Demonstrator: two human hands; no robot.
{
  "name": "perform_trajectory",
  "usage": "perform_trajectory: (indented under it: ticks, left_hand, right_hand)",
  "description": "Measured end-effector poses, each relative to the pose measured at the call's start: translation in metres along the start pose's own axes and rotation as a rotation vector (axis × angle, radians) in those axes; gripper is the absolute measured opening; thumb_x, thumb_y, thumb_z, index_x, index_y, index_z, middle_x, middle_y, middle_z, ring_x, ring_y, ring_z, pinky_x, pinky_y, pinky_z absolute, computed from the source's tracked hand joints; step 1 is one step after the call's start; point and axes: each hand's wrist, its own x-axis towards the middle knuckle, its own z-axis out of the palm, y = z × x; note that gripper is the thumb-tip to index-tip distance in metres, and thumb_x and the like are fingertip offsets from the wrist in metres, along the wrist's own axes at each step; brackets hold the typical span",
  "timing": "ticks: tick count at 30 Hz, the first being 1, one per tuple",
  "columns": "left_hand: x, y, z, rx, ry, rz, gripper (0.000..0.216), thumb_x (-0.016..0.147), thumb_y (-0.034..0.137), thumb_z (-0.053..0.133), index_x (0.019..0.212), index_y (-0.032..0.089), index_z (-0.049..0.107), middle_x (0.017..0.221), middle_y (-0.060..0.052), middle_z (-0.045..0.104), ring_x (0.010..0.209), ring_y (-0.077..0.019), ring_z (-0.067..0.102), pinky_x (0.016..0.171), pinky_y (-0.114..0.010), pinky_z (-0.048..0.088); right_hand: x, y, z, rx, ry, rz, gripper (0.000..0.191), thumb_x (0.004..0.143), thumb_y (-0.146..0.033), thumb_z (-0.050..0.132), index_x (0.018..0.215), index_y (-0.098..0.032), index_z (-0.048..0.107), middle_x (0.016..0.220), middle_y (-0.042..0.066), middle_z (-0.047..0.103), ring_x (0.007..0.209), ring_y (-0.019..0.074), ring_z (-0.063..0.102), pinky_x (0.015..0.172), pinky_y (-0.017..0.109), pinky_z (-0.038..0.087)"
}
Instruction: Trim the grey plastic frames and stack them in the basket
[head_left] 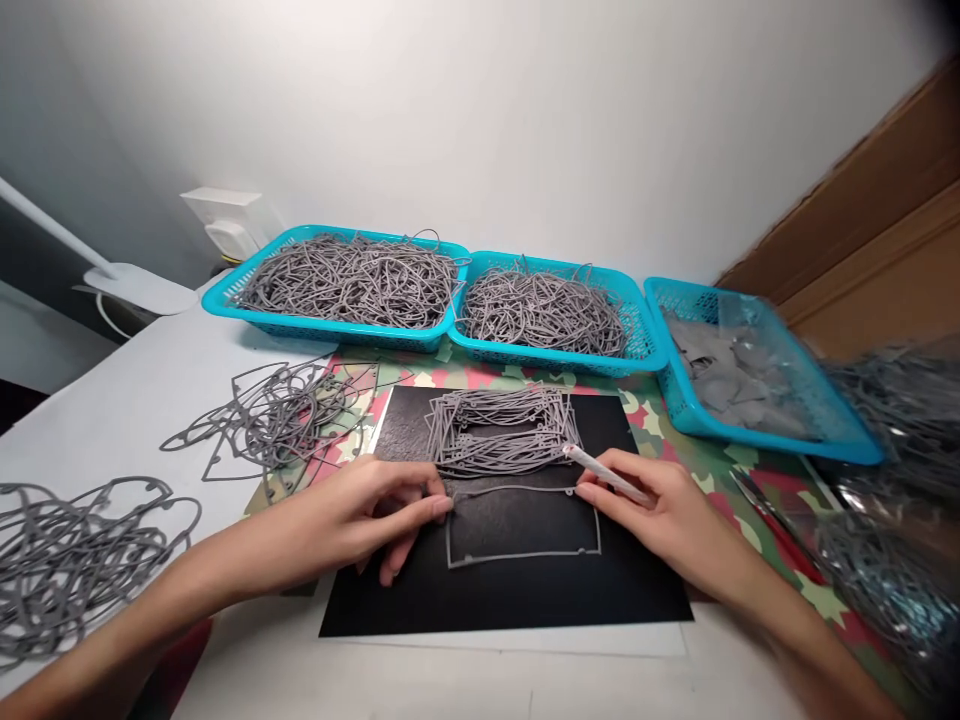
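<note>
A thin grey rectangular rubber gasket (525,555) hangs or lies over the black board (390,605). My left hand (397,510) pinches its upper left corner between thumb and forefinger. At the upper right corner, my right hand (645,495) has thumb and forefinger closed on the gasket. A white pencil-like stick (604,470) with a pinkish tip is also held in my right hand, pointing up and left. Just beyond the gasket lies a stack of similar grey gaskets (502,430) on the board.
Two blue baskets (337,335) (555,360) full of grey gaskets stand against the wall. A third blue basket (772,435) holds clear bags. Loose gasket piles (285,410) (75,560) lie left. Red-handled scissors (780,530) and bagged gaskets (885,570) lie right.
</note>
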Motion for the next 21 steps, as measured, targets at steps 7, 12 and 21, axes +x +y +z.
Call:
perform_trajectory:
  ticks: [7,12,21]
  left_hand:
    - [-0.008,-0.002,0.0,-0.001,0.023,-0.009,0.041,0.116,0.057,0.052,0.093,0.024,0.058,0.061,0.005,0.07,0.06,-0.0146,0.067,0.064,-0.022,0.051]
    - [-0.005,-0.008,0.008,0.114,0.208,0.088,0.044,0.113,0.061,0.058,0.091,0.023,0.06,0.06,0.007,0.059,0.051,-0.0113,0.058,0.053,-0.021,0.042]
    - [0.008,-0.032,0.037,0.39,0.455,0.27,0.019,0.116,0.042,0.057,0.114,0.026,0.067,0.069,0.008,0.053,0.056,-0.0117,0.049,0.056,-0.024,0.034]
  right_hand:
    - [-0.001,0.0,0.004,0.041,0.04,0.005,0.035,0.107,-0.055,0.07,0.093,-0.023,0.074,0.085,0.001,0.067,0.076,0.0182,0.063,0.064,0.023,0.055]
    - [-0.003,0.005,-0.001,0.025,0.076,0.023,0.032,0.106,-0.056,0.072,0.103,-0.025,0.078,0.099,0.005,0.075,0.089,0.0204,0.07,0.075,0.024,0.061]
    - [-0.005,0.007,-0.006,-0.087,0.096,0.007,0.032,0.107,-0.058,0.069,0.103,-0.027,0.073,0.093,0.001,0.072,0.081,0.0189,0.068,0.074,0.027,0.058]
